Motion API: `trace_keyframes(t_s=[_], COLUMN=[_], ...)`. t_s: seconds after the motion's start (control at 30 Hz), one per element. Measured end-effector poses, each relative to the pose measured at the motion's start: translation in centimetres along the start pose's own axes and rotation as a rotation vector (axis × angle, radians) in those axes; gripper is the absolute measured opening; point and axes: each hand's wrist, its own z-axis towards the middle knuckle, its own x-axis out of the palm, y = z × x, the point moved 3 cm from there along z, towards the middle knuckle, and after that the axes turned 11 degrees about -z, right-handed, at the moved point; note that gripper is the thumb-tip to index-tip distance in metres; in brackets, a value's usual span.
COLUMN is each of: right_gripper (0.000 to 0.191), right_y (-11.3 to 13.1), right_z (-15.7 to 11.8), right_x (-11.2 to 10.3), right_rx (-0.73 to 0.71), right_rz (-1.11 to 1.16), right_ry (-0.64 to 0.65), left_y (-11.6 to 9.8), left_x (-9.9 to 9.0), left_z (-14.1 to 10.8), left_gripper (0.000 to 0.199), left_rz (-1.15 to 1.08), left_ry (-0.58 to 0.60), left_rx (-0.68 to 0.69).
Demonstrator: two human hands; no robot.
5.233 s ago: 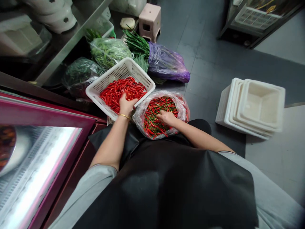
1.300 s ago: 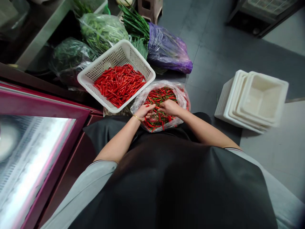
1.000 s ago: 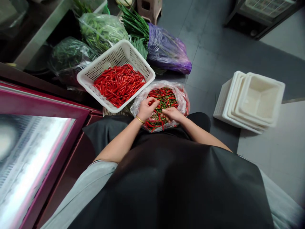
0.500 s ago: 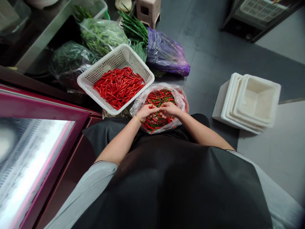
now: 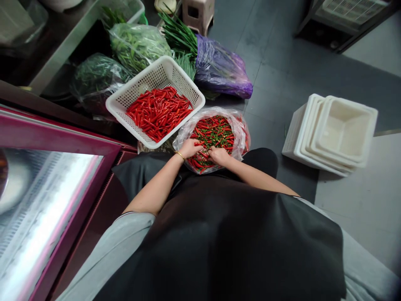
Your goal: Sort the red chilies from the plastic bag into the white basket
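A clear plastic bag (image 5: 245, 138) of red chilies with green stems (image 5: 216, 129) lies open at my lap. My left hand (image 5: 189, 148), with a gold bracelet at the wrist, is at the bag's left side, its fingers closed on a red chili. Over the lower middle of the chilies is my right hand (image 5: 219, 156), fingers pinched together; what they hold is too small to make out. Up and to the left, a white perforated basket (image 5: 117, 109) holds a pile of red chilies without green stems (image 5: 159, 110).
Bagged greens (image 5: 139, 46) and a purple bag (image 5: 222, 69) lie beyond the basket. Stacked white baskets (image 5: 340, 129) stand on the right, and a stool (image 5: 198, 14) at the top. A pink-framed glass case (image 5: 62, 142) borders the left.
My hands were together at the fingertips and have moved apart. The right hand has dropped lower onto the chilies. The view has shifted slightly.
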Motion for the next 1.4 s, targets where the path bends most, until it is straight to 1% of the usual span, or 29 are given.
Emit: trace_keyframes(t_s=[0.03, 0.1, 0.17, 0.27, 0.3, 0.33, 0.37, 0.4, 0.43, 0.5, 0.53, 0.57, 0.63, 0.7, 0.73, 0.8, 0.87, 0.93, 1.0, 1.07, 1.13, 1.23, 1.33, 1.4], right_gripper=[0.037, 0.035, 0.034, 0.040, 0.045, 0.049, 0.052, 0.054, 0.054, 0.048, 0.043, 0.039, 0.033, 0.033, 0.034, 0.034, 0.030, 0.026, 0.025, 0.026, 0.030, 0.036, 0.036, 0.039], right_y=[0.0, -0.6, -1.6, -3.2, -3.8, -4.4, -4.9, -5.3, -5.6, -5.6, -5.3, -5.0, -4.3, -4.3, -4.6, -5.6, -6.6, -7.1, -7.1, -6.6, -5.8, -4.4, -3.9, -3.9], right_z=[0.3, 0.7, 0.7, -0.6, -1.2, -1.7, -2.2, -2.5, -2.7, -2.8, -2.6, -2.4, -1.5, -0.2, 0.5, 1.8, 2.8, 3.1, 2.7, 1.9, 1.0, 0.2, -0.2, -0.5], right_x=[0.1, -0.9, -2.6, -4.9, -5.3, -5.3, -5.1, -4.6, -3.8, -1.8, -0.9, -0.1, 0.5, 0.0, -0.6, -2.0, -3.3, -4.3, -5.4, -6.7, -8.2, -10.2, -11.2, -10.6], right_rx=[-0.004, 0.005, -0.051, -0.171, -0.177, -0.154, -0.103, -0.029, 0.059, 0.216, 0.257, 0.270, 0.256, 0.229, 0.214, 0.177, 0.130, 0.101, 0.090, 0.061, 0.001, -0.053, -0.023, 0.016], right_rz=[-0.003, 0.074, 0.284, 0.820, 0.987, 1.104, 1.145, 1.101, 0.973, 0.557, 0.354, 0.206, 0.098, 0.129, 0.156, 0.228, 0.284, 0.298, 0.317, 0.368, 0.441, 0.474, 0.321, 0.185], right_ry=[0.006, -0.048, -0.101, -0.143, -0.178, -0.215, -0.243, -0.246, -0.217, -0.082, -0.011, 0.043, 0.083, 0.052, 0.026, -0.036, -0.073, -0.104, -0.172, -0.251, -0.298, -0.363, -0.438, -0.432], left_y=[0.2, 0.3, -0.3, -2.4, -3.1, -3.6, -3.9, -3.8, -3.6, -2.5, -1.9, -1.3, -0.5, -0.4, -0.5, -0.9, -1.2, -1.5, -1.8, -2.2, -2.6, -3.1, -3.4, -3.5], left_x=[0.2, 0.8, 1.4, 1.9, 1.9, 1.9, 1.8, 1.7, 1.6, 1.4, 1.4, 1.3, 1.4, 1.4, 1.4, 1.3, 1.3, 1.4, 1.5, 1.6, 1.9, 2.6, 3.0, 2.8], left_z=[0.2, 0.6, 0.8, 0.2, -0.2, -0.5, -0.7, -0.9, -1.0, -1.0, -0.9, -0.9, -0.8, -0.7, -0.6, -0.3, 0.1, 0.4, 0.6, 0.9, 1.3, 1.6, 1.5, 1.2], left_gripper=[0.017, 0.018, 0.020, 0.017, 0.018, 0.020, 0.023, 0.025, 0.028, 0.032, 0.034, 0.035, 0.033, 0.033, 0.035, 0.038, 0.036, 0.032, 0.033, 0.037, 0.037, 0.034, 0.039, 0.040], left_rz=[0.060, 0.121, 0.115, -0.039, -0.128, -0.230, -0.335, -0.438, -0.532, -0.669, -0.709, -0.732, -0.735, -0.721, -0.714, -0.691, -0.638, -0.576, -0.534, -0.504, -0.474, -0.465, -0.514, -0.542], left_ry=[-0.009, 0.002, 0.036, 0.141, 0.186, 0.225, 0.252, 0.268, 0.278, 0.298, 0.309, 0.324, 0.346, 0.309, 0.261, 0.130, 0.021, -0.051, -0.089, -0.082, -0.032, 0.025, 0.062, 0.088], left_rx=[0.071, 0.148, 0.174, 0.206, 0.200, 0.183, 0.152, 0.114, 0.072, -0.025, -0.073, -0.119, -0.195, -0.215, -0.204, -0.163, -0.142, -0.127, -0.085, -0.033, -0.001, -0.032, -0.119, -0.160])
